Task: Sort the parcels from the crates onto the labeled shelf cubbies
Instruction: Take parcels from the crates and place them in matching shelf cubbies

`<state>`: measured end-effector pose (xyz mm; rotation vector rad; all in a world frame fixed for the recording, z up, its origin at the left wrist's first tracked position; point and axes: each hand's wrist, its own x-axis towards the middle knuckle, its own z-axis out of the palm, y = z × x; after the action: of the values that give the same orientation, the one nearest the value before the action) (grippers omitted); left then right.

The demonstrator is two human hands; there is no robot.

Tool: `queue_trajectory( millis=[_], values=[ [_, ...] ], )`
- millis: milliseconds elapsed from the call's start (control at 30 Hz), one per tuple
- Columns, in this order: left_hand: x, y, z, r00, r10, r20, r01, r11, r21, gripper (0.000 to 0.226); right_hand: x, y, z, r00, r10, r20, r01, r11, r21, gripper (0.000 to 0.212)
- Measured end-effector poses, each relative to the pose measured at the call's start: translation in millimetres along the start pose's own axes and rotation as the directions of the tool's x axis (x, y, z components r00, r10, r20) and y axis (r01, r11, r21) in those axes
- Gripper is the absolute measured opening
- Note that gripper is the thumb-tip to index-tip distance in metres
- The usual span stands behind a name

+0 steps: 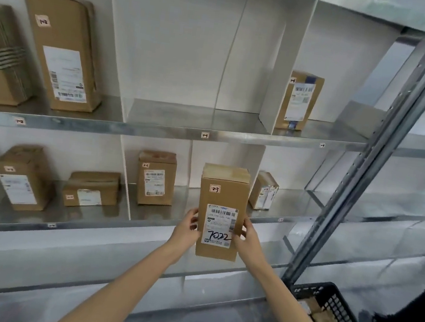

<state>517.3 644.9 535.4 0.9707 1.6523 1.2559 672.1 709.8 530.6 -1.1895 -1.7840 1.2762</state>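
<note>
Near right, the black crate (342, 313) sits by my elbow. My left hand (187, 229) and right hand (248, 237) grip the upright parcel (221, 210) by its sides, before the lower shelf (144, 222). I'd slide it in level, label outward.

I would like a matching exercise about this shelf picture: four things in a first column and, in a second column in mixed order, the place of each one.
Things
1. parcel marked 7022
2. black crate
3. parcel with blue tape
4. low flat parcel

Places
A. upper shelf, right cubby
B. lower shelf, left cubby
C. held upright between the left hand and the right hand
D. bottom right, beside the shelf post

Pairs: 1-C, 2-D, 3-A, 4-B
</note>
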Motion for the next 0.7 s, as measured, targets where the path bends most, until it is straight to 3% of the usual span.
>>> queue_trajectory(
  millis=[267, 433, 533, 700],
  values=[
    [87.0, 9.0, -1.8, 0.996, -0.047, -0.080, 0.049, 0.998, 0.031, 0.057, 87.9, 2.4, 5.6, 0.979, 0.043, 0.200, -0.045, 0.999, 0.006, 0.064],
    [152.0, -2.9, -4.8, 0.988, -0.100, -0.114, 0.108, 0.992, 0.062, 0.051, 145.3, 11.3, 13.2, 0.967, 0.098, 0.235, -0.096, 0.995, -0.021, 0.057],
    [190.9, -11.1, -6.4, 0.984, -0.102, -0.147, 0.115, 0.990, 0.080, 0.052, 178.3, 21.1, 18.2, 0.965, 0.107, 0.240, -0.101, 0.994, -0.040, 0.065],
    [224.3, -21.9, -3.0, 0.974, -0.140, -0.179, 0.151, 0.987, 0.051, 0.053, 227.1, 47.2, 25.9, 0.963, 0.134, 0.233, -0.123, 0.991, -0.060, 0.033]
  ],
)
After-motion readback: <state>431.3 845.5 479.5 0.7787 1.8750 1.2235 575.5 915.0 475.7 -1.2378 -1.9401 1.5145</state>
